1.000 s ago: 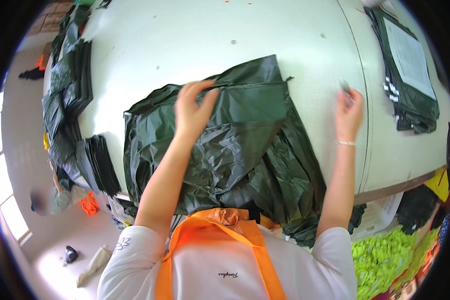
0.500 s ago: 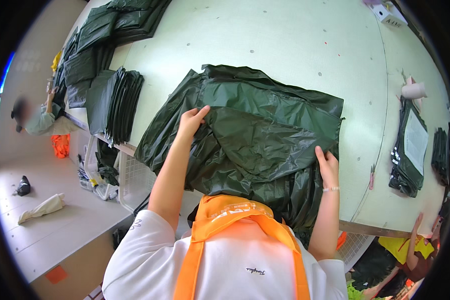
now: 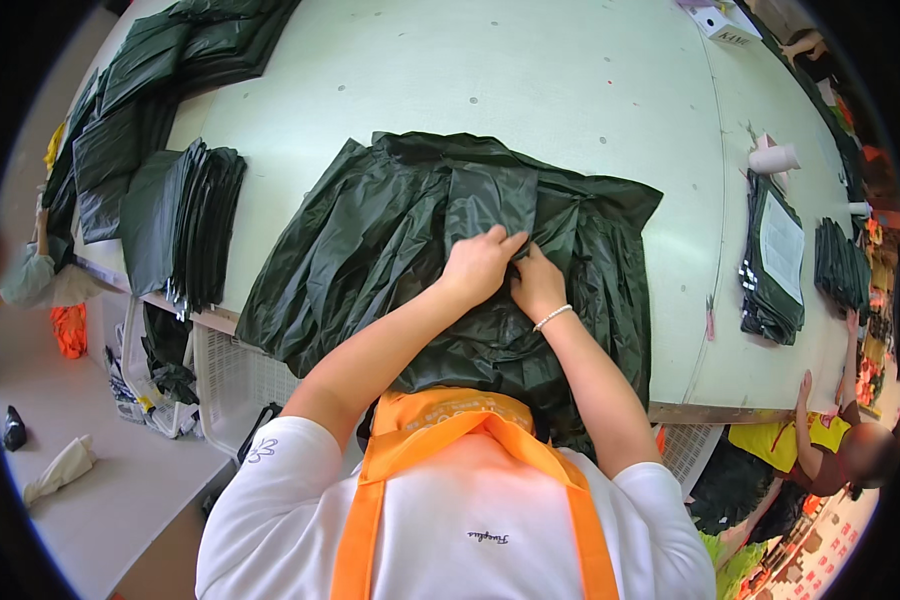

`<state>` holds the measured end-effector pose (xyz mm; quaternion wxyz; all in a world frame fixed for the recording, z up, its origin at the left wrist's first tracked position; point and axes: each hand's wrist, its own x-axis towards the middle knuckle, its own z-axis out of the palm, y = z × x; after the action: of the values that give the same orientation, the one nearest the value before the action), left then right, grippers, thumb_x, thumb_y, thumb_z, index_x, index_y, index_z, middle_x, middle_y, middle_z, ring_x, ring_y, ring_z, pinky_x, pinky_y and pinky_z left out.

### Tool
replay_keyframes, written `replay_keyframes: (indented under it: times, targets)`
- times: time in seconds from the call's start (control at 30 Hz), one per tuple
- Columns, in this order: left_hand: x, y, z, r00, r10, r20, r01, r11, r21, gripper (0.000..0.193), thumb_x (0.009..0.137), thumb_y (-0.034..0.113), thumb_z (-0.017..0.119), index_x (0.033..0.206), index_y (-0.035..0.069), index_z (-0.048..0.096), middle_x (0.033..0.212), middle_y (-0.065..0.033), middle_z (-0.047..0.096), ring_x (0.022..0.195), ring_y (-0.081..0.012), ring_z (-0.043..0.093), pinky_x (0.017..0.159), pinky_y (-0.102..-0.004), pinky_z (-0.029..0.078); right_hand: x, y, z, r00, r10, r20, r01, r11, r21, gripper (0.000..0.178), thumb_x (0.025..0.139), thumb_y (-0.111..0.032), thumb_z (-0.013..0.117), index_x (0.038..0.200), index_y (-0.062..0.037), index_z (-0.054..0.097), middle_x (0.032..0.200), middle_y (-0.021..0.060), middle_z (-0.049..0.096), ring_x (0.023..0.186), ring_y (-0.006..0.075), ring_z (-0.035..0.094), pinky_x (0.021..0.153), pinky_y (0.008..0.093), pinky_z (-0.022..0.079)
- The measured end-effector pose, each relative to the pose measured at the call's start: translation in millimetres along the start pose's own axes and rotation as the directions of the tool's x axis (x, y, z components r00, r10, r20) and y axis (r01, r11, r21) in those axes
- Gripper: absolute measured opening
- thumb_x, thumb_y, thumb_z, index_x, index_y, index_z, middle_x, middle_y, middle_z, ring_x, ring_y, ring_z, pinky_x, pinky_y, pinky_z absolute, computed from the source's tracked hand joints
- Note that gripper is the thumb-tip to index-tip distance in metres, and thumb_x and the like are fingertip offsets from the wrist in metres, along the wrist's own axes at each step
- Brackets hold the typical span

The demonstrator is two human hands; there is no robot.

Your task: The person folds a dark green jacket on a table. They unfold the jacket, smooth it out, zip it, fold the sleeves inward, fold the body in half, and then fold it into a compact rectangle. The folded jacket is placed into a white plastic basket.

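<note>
A dark green garment (image 3: 360,240) of thin, shiny cloth lies rumpled over the table's near edge, hanging down toward my apron. In its middle a flat strip (image 3: 490,198) of the same cloth runs away from me. My left hand (image 3: 478,268) is closed on the cloth at the near end of this strip, its fingertips pointing right. Right beside it, my right hand (image 3: 539,287) has its fingers curled into the cloth, partly hidden by the folds. The two hands nearly touch.
Folded dark green stacks stand on the table at left, one upright stack (image 3: 185,225) nearest. At right lie red-handled snips (image 3: 710,318), a folded bundle with paper (image 3: 773,255) and a white cone (image 3: 774,159). White baskets (image 3: 232,375) sit below the edge. Co-workers are on both sides.
My hands came from the spread cloth panel's two sides to the middle, close together. The wide panel is now gathered into a narrow strip. The view has shifted slightly right.
</note>
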<state>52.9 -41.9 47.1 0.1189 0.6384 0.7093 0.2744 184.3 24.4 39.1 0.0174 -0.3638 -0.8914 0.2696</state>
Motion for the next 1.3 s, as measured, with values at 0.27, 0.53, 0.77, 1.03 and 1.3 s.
replay_keyframes:
  times: [0.27,0.53,0.77,1.03,1.3]
  targets:
    - [-30,-31,17,0.971,0.146,0.190,-0.155,0.987,0.032,0.052,0.072,0.013,0.058,0.124,0.008,0.055,0.081,-0.0100,0.051,0.071,-0.0255,0.058,0.063,-0.0358,0.048,-71,1,-34,0.875,-0.482,-0.039,0.481,0.876,-0.034,0.047,0.072,-0.028,0.071,0.113,-0.0062,0.060,0.110,0.0107,0.057,0.105,0.0294,0.053,0.091,0.0400,0.043]
    - [-20,-53,24,0.902,0.049,0.430,0.096,0.946,-0.309,0.044,0.088,0.025,0.044,0.128,0.009,0.053,0.088,-0.0142,0.053,0.081,-0.0292,0.055,0.074,-0.0361,0.045,-47,32,23,0.962,-0.256,-0.091,0.267,0.955,0.133,0.023,0.081,-0.031,0.064,0.081,-0.0083,0.064,0.080,0.0115,0.064,0.074,0.0303,0.061,0.062,0.0393,0.049]
    - [-17,3,-30,0.984,0.170,0.048,-0.166,0.983,-0.082,0.026,0.073,0.023,0.068,0.093,0.006,0.066,0.094,-0.0090,0.060,0.089,-0.0265,0.058,0.080,-0.0366,0.046,19,54,27,0.951,0.156,0.266,-0.241,0.912,0.331,0.045,0.077,-0.035,0.070,0.057,0.0029,0.055,0.051,0.0208,0.048,0.046,0.0315,0.038,0.049,0.0391,0.038]
    - [-51,-24,11,0.928,0.302,0.219,-0.316,0.948,0.036,0.017,0.076,0.015,0.061,0.090,0.008,0.066,0.086,-0.0045,0.060,0.082,-0.0216,0.059,0.077,-0.0343,0.046,-3,6,-5,0.989,0.002,-0.146,-0.007,1.000,-0.028,0.029,0.074,-0.031,0.071,0.084,-0.0057,0.059,0.078,0.0084,0.058,0.073,0.0283,0.055,0.067,0.0412,0.044]
    - [-2,-39,-1,0.837,-0.265,0.479,0.466,0.805,-0.367,0.019,0.074,0.011,0.068,0.091,0.001,0.068,0.082,-0.0069,0.066,0.077,-0.0227,0.063,0.075,-0.0312,0.049,-11,23,16,0.975,-0.180,-0.130,0.193,0.976,0.102,0.020,0.080,-0.025,0.064,0.090,-0.0085,0.058,0.079,0.0095,0.061,0.079,0.0293,0.060,0.065,0.0388,0.046]
